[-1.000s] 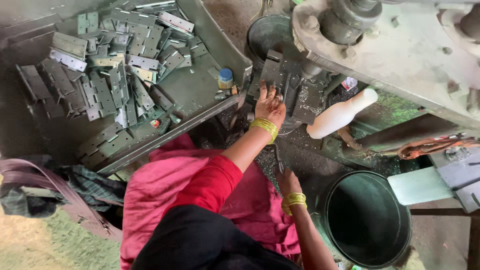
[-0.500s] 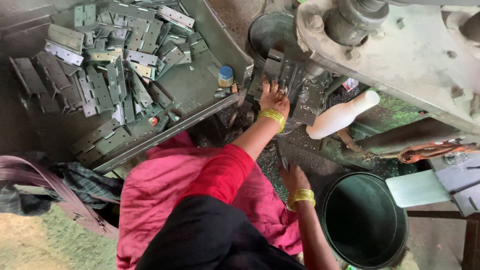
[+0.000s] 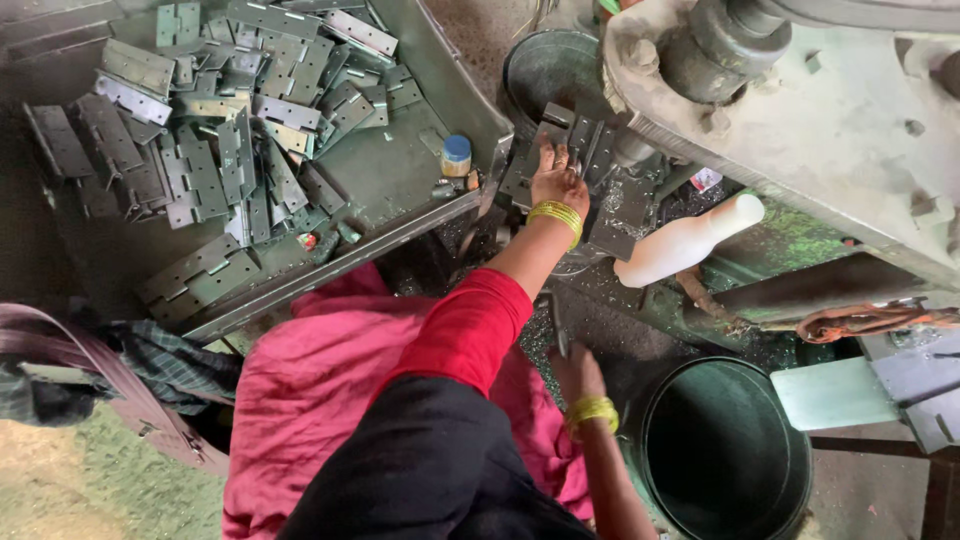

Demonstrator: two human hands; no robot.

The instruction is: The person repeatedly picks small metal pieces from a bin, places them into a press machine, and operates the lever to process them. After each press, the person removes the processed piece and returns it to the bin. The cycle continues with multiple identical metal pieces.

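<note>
Single view, head-worn camera, looking steeply down over wearer's own lap and arms. Close range, arm's reach. Metal tray (image 3: 430, 190) of hinge plates fills 10 to 11 o'clock; machine body (image 3: 830, 130) at 1 to 2 o'clock; dark bucket (image 3: 725, 455) at 5 o'clock. Left hand (image 3: 558, 180) near 12 o'clock, right hand (image 3: 578, 375) below centre. No second view, nothing shared.

A small round container (image 3: 456, 156) with a blue cap and tan body stands upright in the upper middle of the frame, on the bare floor of the metal tray (image 3: 400, 180), just right of the heap of hinge plates. Right of centre a white plastic bottle (image 3: 688, 241) lies tilted, neck toward the upper right. Above it sits a small white-and-red label or packet (image 3: 705, 179), too small to tell.
</note>
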